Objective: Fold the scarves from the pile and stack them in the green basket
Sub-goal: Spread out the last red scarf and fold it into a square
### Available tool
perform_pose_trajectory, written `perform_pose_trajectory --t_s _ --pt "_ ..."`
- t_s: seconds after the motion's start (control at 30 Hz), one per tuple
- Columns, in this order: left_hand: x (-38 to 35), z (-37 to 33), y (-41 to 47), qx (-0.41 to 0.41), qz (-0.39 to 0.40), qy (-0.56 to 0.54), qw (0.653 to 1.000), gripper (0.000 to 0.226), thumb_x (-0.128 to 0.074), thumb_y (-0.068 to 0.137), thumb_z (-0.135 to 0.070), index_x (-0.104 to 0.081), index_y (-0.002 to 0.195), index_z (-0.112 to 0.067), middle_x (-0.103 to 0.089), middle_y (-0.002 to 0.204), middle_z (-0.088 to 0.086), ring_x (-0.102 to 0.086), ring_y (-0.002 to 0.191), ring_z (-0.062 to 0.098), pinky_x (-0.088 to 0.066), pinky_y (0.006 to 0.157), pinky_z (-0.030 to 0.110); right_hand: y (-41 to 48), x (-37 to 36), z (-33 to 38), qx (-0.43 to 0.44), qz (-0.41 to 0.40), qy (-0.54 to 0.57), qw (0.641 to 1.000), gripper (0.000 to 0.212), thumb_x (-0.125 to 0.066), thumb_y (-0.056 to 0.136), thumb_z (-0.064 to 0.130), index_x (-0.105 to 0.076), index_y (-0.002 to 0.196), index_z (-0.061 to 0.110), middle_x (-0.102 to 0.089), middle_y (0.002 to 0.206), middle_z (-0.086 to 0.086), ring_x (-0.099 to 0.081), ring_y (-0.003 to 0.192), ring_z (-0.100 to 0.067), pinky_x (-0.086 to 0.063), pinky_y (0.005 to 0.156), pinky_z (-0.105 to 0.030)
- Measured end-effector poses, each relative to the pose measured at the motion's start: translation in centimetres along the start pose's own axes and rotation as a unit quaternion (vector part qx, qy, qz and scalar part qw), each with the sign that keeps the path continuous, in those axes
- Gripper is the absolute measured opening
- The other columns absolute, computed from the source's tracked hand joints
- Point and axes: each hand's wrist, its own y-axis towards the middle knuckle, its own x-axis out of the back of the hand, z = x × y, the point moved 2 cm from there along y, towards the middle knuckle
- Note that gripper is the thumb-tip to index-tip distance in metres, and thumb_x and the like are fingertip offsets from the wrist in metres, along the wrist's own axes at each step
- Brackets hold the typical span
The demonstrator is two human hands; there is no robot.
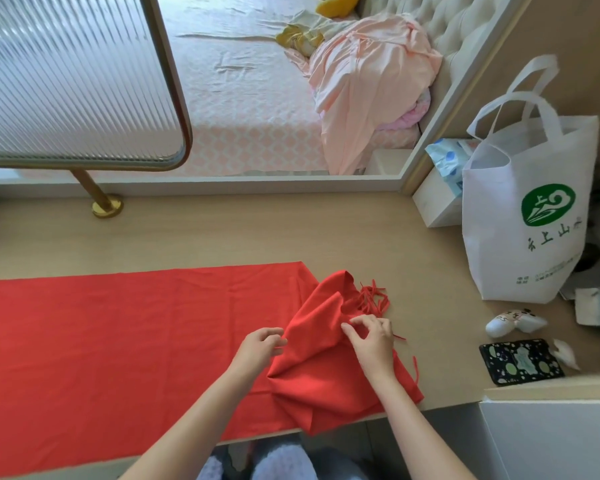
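Your left hand (pixel 262 342) and right hand (pixel 371 336) each pinch the red scarf (pixel 118 334) at its bunched end between them; the rest lies leftward on the counter (pixel 222 230). Folding barely begun. Next: flatten this end.

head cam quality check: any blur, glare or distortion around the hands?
Head view: left hand, right hand and red scarf are sharp, evenly lit, no glare. Same view: table edges bow from the wide-angle lens, the bed at top looks washed out, and the teal box at the right edge is soft.
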Motion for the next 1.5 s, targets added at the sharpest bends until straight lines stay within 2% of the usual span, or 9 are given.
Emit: perform_pose_trajectory --t_s 0.27,0.4,0.57,0.77,0.97,1.1,1.27,1.37,1.5 --pt "-0.1 -0.5 -0.4 0.03 0.051 -0.17 0.984 0.025 -0.051 0.097 -0.037 -0.064 0.105 -0.017 -0.068 0.1 0.002 -0.065 0.091 0.016 -0.05 0.082 0.035 -5.9 -1.4 9.6 0.031 0.171 0.132 0.976 0.022 -0.064 0.088 0.014 -0.068 0.078 0.033 -0.061 0.051 0.007 -0.058 0.051 -0.005 -0.049 0.064 -0.032" --pt "0.9 0.3 0.0 0.007 0.014 -0.165 0.986 0.015 -0.066 0.089 -0.014 -0.065 0.104 -0.01 -0.066 0.087 0.004 -0.064 0.073 0.011 -0.056 0.063 0.023 -8.5 -3.1 10.2 -0.02 0.252 0.194 0.948 0.038 -0.051 0.091 0.004 -0.064 0.114 0.033 -0.059 0.054 0.002 -0.06 0.059 -0.008 -0.052 0.065 -0.026" --pt "1.5 1.0 0.7 -0.035 -0.077 -0.139 0.987 0.014 -0.063 0.089 -0.004 -0.066 0.082 -0.016 -0.064 0.077 0.003 -0.059 0.068 0.012 -0.048 0.064 0.024 -7.1 -1.4 8.8 -0.028 0.238 0.158 0.958 0.026 -0.055 0.091 0.005 -0.073 0.102 0.02 -0.063 0.055 0.004 -0.055 0.053 0.0 -0.041 0.062 -0.016" --pt "1.3 0.3 1.0 -0.1 -0.096 -0.135 0.981 0.014 -0.055 0.094 -0.005 -0.063 0.088 -0.014 -0.063 0.075 0.002 -0.059 0.069 0.009 -0.052 0.059 0.019 0.8 0.3 5.7 0.08 0.095 -0.016 0.992 0.038 -0.067 0.081 0.003 -0.067 0.113 0.023 -0.064 0.1 0.003 -0.057 0.096 -0.016 -0.043 0.093 -0.027" --pt "1.1 -0.7 0.5 -0.162 -0.088 -0.105 0.977 0.017 -0.048 0.1 -0.012 -0.062 0.092 -0.018 -0.062 0.081 0.0 -0.057 0.069 0.004 -0.051 0.064 0.019 6.0 -1.7 6.6 0.163 0.164 -0.185 0.955 0.055 -0.068 0.08 0.009 -0.056 0.132 0.023 -0.045 0.142 -0.001 -0.029 0.134 -0.022 -0.022 0.113 -0.031" --pt "1.9 -0.9 0.2 -0.196 -0.1 -0.109 0.969 0.018 -0.049 0.1 -0.014 -0.064 0.09 -0.019 -0.06 0.077 -0.002 -0.054 0.061 -0.002 -0.051 0.06 0.019 7.0 -2.0 7.3 0.183 0.163 -0.162 0.956 0.038 -0.058 0.074 -0.005 -0.073 0.1 0.019 -0.065 0.12 -0.001 -0.044 0.126 -0.022 -0.02 0.11 -0.031" --pt "4.4 -0.3 0.3 -0.205 -0.163 -0.141 0.955 0.017 -0.053 0.098 -0.019 -0.067 0.09 -0.021 -0.065 0.082 -0.005 -0.057 0.071 0.005 -0.052 0.064 0.022 7.6 -0.3 10.6 0.231 0.096 -0.095 0.964 0.029 -0.056 0.077 -0.007 -0.07 0.094 0.012 -0.07 0.089 -0.001 -0.054 0.095 -0.016 -0.025 0.11 -0.028" --pt "6.4 0.6 0.1 -0.212 -0.204 -0.173 0.94 0.011 -0.054 0.097 -0.02 -0.065 0.099 -0.02 -0.067 0.092 0.001 -0.063 0.082 0.009 -0.053 0.066 0.02 8.0 -0.3 13.0 0.244 0.131 -0.049 0.96 0.025 -0.062 0.078 0.002 -0.068 0.091 0.022 -0.067 0.084 0.009 -0.06 0.088 -0.017 -0.046 0.084 -0.033" --pt "9.9 2.5 -0.3 -0.2 -0.257 -0.193 0.925 0.006 -0.056 0.096 -0.02 -0.061 0.099 -0.019 -0.065 0.095 0.007 -0.063 0.085 0.016 -0.054 0.075 0.026 7.9 -2.5 15.2 0.236 0.206 -0.065 0.947 0.012 -0.065 0.084 0.016 -0.069 0.091 0.025 -0.068 0.082 0.008 -0.061 0.079 -0.015 -0.046 0.071 -0.032"
